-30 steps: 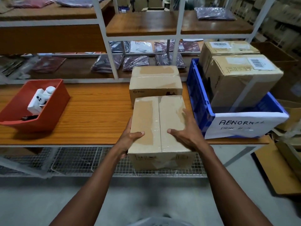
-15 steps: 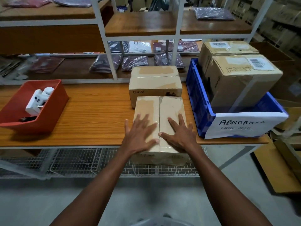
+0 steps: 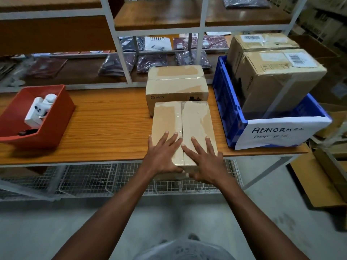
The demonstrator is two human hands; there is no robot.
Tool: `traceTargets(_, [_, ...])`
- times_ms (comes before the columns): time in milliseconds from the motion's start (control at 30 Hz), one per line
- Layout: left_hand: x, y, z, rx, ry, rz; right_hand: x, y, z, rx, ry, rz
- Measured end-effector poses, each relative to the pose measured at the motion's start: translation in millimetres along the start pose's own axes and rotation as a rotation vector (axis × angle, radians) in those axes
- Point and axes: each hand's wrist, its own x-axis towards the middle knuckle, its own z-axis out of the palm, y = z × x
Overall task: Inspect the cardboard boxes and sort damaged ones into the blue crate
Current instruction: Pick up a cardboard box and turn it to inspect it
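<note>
Both hands, left hand (image 3: 163, 154) and right hand (image 3: 203, 160), lay spread flat on the box (image 3: 183, 126), which overhung the table (image 3: 112, 128) edge. Downward pressure could tip it off.

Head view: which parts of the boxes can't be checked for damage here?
- Front box: bottom hidden against the table; near part of its top covered by the left hand and right hand lying flat on it.
- PICO box: lower front blocked by the front box; back out of sight.
- Two boxes in the blue crate: lower parts hidden by the crate walls and paper label.
- Barcode label: too small to read.
</note>
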Motion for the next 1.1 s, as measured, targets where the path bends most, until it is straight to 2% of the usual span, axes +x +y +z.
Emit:
traceTargets(133, [-20,7,12,-0.008,0.163,-0.051,-1,4,12,0.019,0.180,0.007])
traceTargets(200, [-33,9,26,-0.015,0.270,-0.161,-4,5,17,0.039,0.225,0.002])
traceTargets(300, [-47,6,50,-0.212,0.368,-0.309,-7,5,22,0.068,0.284,-0.008])
traceTargets(433, [-50,4,58,-0.344,0.395,-0.285,-11,7,33,0.159,0.394,0.041])
traceTargets(600, [-49,4,48,-0.339,0.410,-0.274,-14,-3,45,0.260,0.506,0.201])
traceTargets(667, [-50,4,44,-0.371,0.438,-0.278,-12,-3,40,0.282,0.562,0.169])
traceTargets(767, [-53,2,31,-0.470,0.570,-0.267,-11,3,20,0.348,0.637,0.097])
traceTargets(933, [-56,0,2,-0.796,0.733,-0.444,-11,8,-30,0.579,0.819,0.019])
traceTargets(1000, [-55,1,-6,-0.795,0.757,-0.424,-7,7,-45,0.622,0.862,0.027])
traceTargets(1100, [-53,14,-18,-0.711,0.709,-0.386,0,4,-53,0.632,0.879,0.028])
